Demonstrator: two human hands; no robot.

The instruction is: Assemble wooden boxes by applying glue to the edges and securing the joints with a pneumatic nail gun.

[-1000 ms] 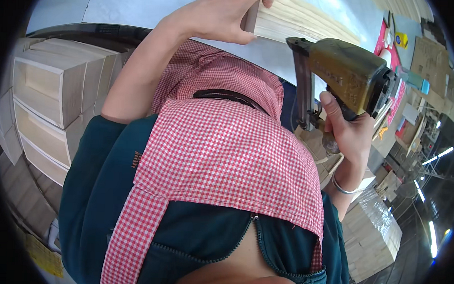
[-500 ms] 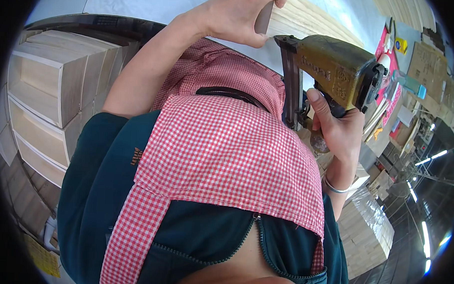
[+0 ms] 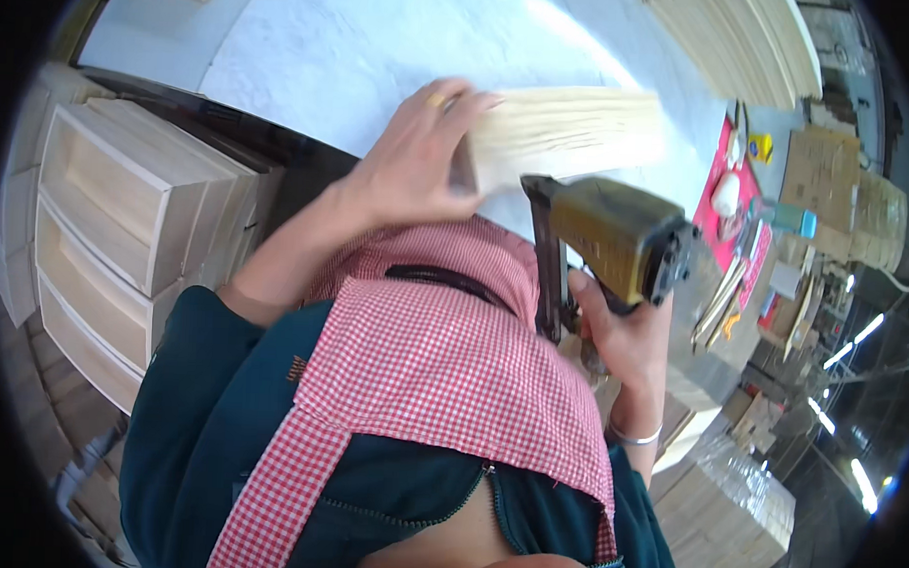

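In my right hand (image 3: 628, 335) is a yellow-brown pneumatic nail gun (image 3: 616, 235), with the thumb and fingers wrapped round its grip. Its dark nose points up toward the near end of a pale wooden piece (image 3: 570, 128), and a small gap seems to part them. My left hand (image 3: 424, 153) grips the left end of that wooden piece, thumb below and fingers over the top. The wood has a box-like shape with striped grain; motion blurs it and the hand. Below them spreads the pale worktable (image 3: 312, 69).
Stacked wooden drawers (image 3: 107, 192) stand at the left beside the table. Several long boards (image 3: 733, 43) lie at the far right. A pink sheet (image 3: 723, 183) with a clear bottle (image 3: 782, 217) and small items lies right of the nail gun. Cardboard boxes (image 3: 829, 177) stand beyond.
My left hand has moved left and down in view, and the whole wooden piece now shows. The nail gun in my right hand has shifted left and lower. The camera view has shifted too.
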